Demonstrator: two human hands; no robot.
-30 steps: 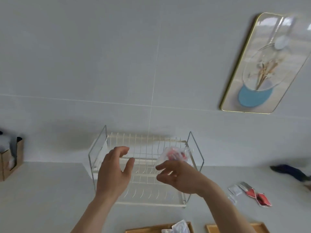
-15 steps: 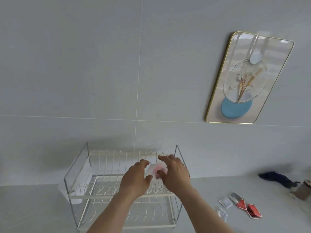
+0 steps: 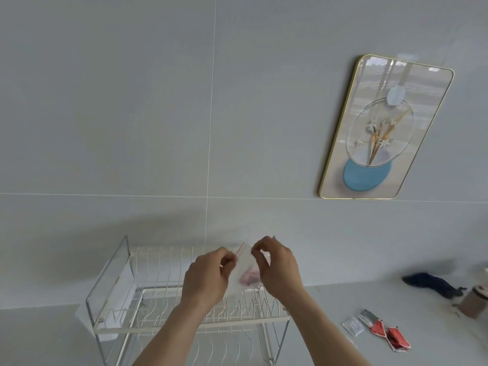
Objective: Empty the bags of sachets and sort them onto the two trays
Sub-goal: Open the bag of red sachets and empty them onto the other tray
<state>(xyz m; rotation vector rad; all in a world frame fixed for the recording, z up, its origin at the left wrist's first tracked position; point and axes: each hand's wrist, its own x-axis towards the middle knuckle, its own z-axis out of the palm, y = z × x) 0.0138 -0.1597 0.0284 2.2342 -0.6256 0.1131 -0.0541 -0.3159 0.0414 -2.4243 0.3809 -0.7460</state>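
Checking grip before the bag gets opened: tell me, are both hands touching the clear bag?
Touching. The head view shows the left hand and right hand pinching the clear bag at its top edge.

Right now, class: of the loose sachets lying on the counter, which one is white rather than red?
The white sachet, leftmost of the group and nearest the dish rack; the red sachets lie to its right.

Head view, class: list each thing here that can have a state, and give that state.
Clear bag: held up by both hands, red contents inside.
Left hand: pinching the bag.
Right hand: pinching the bag's top.
Dish rack: upright, empty.
Loose sachets: lying on the counter.
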